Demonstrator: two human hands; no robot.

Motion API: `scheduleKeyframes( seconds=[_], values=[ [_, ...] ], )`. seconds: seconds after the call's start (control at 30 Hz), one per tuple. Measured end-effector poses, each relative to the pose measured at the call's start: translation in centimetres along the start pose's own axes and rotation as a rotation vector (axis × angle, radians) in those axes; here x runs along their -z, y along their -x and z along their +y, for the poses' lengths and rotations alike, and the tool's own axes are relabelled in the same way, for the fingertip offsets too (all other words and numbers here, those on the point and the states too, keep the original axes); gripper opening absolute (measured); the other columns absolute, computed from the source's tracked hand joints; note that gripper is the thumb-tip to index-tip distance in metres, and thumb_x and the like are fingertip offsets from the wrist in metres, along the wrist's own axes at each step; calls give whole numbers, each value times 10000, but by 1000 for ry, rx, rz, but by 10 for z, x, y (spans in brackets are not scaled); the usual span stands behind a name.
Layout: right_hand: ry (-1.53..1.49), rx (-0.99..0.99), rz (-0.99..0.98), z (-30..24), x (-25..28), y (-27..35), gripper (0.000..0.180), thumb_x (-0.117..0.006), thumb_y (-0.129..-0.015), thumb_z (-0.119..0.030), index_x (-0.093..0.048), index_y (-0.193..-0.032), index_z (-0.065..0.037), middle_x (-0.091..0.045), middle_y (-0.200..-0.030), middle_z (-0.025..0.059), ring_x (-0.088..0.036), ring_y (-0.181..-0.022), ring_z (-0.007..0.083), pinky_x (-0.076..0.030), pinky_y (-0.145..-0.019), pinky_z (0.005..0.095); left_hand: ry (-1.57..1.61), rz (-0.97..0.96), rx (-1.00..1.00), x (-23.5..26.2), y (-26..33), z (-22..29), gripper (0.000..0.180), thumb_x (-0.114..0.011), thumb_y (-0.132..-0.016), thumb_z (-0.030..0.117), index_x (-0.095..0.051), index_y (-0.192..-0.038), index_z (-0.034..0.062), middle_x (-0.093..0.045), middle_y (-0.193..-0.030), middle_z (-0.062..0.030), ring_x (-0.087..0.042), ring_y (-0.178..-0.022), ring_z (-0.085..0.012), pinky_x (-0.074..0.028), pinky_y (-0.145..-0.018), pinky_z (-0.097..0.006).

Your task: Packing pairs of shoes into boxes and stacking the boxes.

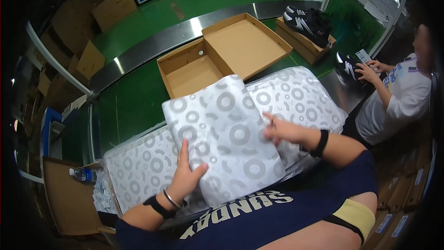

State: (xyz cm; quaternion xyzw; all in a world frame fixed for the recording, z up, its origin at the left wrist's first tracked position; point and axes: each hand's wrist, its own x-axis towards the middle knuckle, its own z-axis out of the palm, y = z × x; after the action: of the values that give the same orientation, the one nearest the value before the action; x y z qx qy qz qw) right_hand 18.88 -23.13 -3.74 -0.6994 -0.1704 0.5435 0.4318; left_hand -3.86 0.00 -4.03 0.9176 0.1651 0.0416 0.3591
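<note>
A sheet of white wrapping paper (222, 134) with grey rings and arcs is tilted in front of me. My left hand (186, 176) has its left edge, thumb on top and some fingers hidden beneath. By the sheet's right edge is my right hand (291, 132), index finger stretched out, the others loosely bent and slightly blurred; no firm grip shows. Under and beside the sheet lie two stacks of the same paper, a left stack (134, 166) and a right stack (300, 97). Just beyond, an open brown shoebox (249, 48) shows a bare inside, partly covered by the sheet.
Black-and-white sneakers (305, 25) rest on a closed shoebox (296, 41) at the far right. A co-worker (393, 92) there handles another shoe (347, 67). A metal-edged green conveyor (125, 106) curves behind. A water bottle (81, 174) lies in a carton (64, 199) at left.
</note>
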Motion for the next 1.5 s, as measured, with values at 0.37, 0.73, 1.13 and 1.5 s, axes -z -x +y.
scheduleKeyframes(
  seconds=[0.37, 0.73, 1.13, 1.5],
  values=[
    [-236, 369, 43, -64, -41, 16, 767, -695, -678, -151, -257, -1286, 10, -443, -1192, 137, -432, -1095, 198, -346, -936, 312, 1290, 102, 66, 53, -42, 49, 802, -534, -667, 83, -111, -1347, 116, -326, -1260, -187, -419, -1110, -271, -387, -923, -373],
    [268, 519, 391, -120, 43, -211, 590, -654, -709, -185, -412, -1180, 75, -565, -1028, 170, -568, -898, 228, -434, -810, 288, 1098, 262, 353, 38, -281, -87, 491, -464, -717, 92, -392, -1185, -39, -497, -1095, -191, -536, -925, -309, -429, -814, -371],
    [1407, 544, 606, -109, -1, -233, 225, -484, -784, -136, -595, -978, -107, -596, -969, 86, -547, -949, 239, -389, -791, 379, -271, 516, 404, 173, -76, -152, 264, -511, -796, 185, -603, -985, 26, -623, -842, -173, -615, -767, -266, -468, -666, -336],
    [1383, 389, 405, -117, -9, -215, 547, -628, -726, -306, -456, -1192, -75, -483, -1152, 124, -426, -1112, 275, -390, -891, 378, -672, 382, 1041, 166, 220, -353, 168, -541, -717, 98, -579, -856, 10, -593, -813, -218, -554, -738, -386, -443, -644, -421]
  ],
)
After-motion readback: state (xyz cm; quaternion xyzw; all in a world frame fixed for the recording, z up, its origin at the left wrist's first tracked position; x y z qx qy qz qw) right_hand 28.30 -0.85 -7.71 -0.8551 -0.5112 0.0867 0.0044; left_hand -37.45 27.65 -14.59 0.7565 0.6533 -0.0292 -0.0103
